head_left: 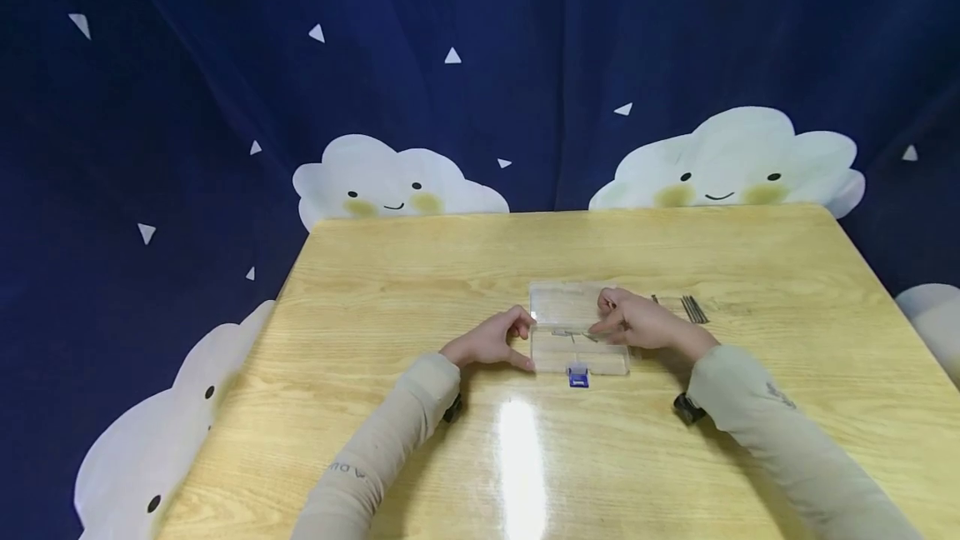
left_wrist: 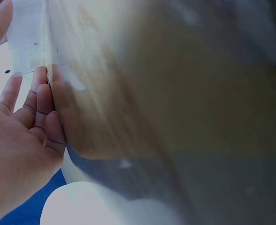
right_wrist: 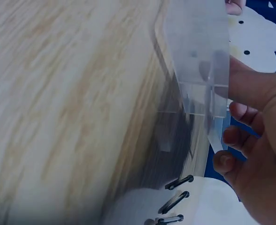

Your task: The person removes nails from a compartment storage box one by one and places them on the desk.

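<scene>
A clear plastic box [head_left: 552, 361] lies with its lid [head_left: 558, 302] swung back and a blue latch [head_left: 577, 377] at its front. My left hand [head_left: 495, 338] holds the box's left end, thumb near the front corner and index finger near the hinge. My right hand [head_left: 641, 323] reaches over the box's right part, index finger pointing down inside. A slim metal piece [head_left: 590, 337] lies slanted just under those fingertips; whether they pinch it is unclear. Another slim piece [head_left: 560, 332] lies along the hinge side. In the right wrist view, the thumb [right_wrist: 248, 86] is partly behind clear plastic.
Several slim dark metal rods with round heads [head_left: 694, 309] lie side by side on the wooden table [head_left: 420, 273], right of the box. One more rod [head_left: 655, 299] is near the right wrist. A blue curtain [head_left: 525, 65] with clouds hangs behind the table.
</scene>
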`<action>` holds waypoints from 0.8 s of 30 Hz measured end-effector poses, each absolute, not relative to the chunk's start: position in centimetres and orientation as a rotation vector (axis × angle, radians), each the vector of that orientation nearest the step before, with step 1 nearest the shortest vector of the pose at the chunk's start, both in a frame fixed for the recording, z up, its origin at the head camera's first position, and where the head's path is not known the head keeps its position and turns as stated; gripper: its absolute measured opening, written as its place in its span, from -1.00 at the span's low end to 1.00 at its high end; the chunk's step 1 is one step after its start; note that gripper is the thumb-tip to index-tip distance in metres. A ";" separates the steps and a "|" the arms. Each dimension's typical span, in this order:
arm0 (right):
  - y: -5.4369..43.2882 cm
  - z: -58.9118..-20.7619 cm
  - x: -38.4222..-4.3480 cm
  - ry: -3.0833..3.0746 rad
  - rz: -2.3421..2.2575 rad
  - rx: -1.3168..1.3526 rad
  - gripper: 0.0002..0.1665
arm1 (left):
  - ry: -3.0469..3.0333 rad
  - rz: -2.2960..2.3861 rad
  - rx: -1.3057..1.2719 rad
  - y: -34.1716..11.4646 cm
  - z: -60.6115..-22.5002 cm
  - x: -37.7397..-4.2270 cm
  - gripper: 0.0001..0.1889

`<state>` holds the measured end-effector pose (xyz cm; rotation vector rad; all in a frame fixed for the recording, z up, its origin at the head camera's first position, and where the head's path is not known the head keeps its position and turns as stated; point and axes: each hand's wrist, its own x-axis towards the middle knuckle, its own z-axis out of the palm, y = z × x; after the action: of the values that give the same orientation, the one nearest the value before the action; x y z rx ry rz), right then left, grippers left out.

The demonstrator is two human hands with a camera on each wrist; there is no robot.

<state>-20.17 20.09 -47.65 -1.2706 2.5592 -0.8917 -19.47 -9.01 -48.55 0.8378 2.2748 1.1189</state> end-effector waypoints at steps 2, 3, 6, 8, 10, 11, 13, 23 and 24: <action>20.0 -47.8 -19.9 2.569 -0.830 -1.270 -0.81 | 2.263 1.136 0.838 -9.0 -48.7 -19.3 -0.37; 19.9 -47.8 -19.7 2.570 -0.808 -1.270 -0.82 | 2.256 1.144 0.837 -9.0 -48.8 -19.2 -0.37; 19.9 -48.1 -19.4 2.575 -0.742 -1.298 -0.82 | 2.251 1.151 0.832 -9.0 -49.0 -18.9 -0.37; 19.9 -48.2 -19.3 2.578 -0.726 -1.346 -0.75 | 2.249 1.153 0.819 -9.0 -49.1 -18.7 -0.37; 19.8 -48.4 -19.3 2.577 -0.720 -1.383 -0.74 | 2.247 1.159 0.809 -9.0 -49.2 -18.6 -0.37; 19.8 -48.5 -19.3 2.578 -0.720 -1.397 -0.74 | 2.242 1.166 0.806 -9.0 -49.2 -18.6 -0.37; 19.8 -48.7 -19.4 2.581 -0.721 -1.408 -0.74 | 2.233 1.177 0.805 -9.0 -49.3 -18.6 -0.38; 19.6 -48.6 -20.1 2.624 -0.727 -1.403 -0.77 | 2.269 1.132 0.816 -9.0 -48.8 -19.2 -0.37; 19.5 -48.6 -20.2 2.633 -0.729 -1.408 -0.78 | 2.274 1.128 0.818 -9.0 -48.7 -19.3 -0.37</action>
<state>-20.23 19.49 -48.55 -1.4082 2.6325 -0.7291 -19.26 -8.97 -48.71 0.8177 2.2737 1.1284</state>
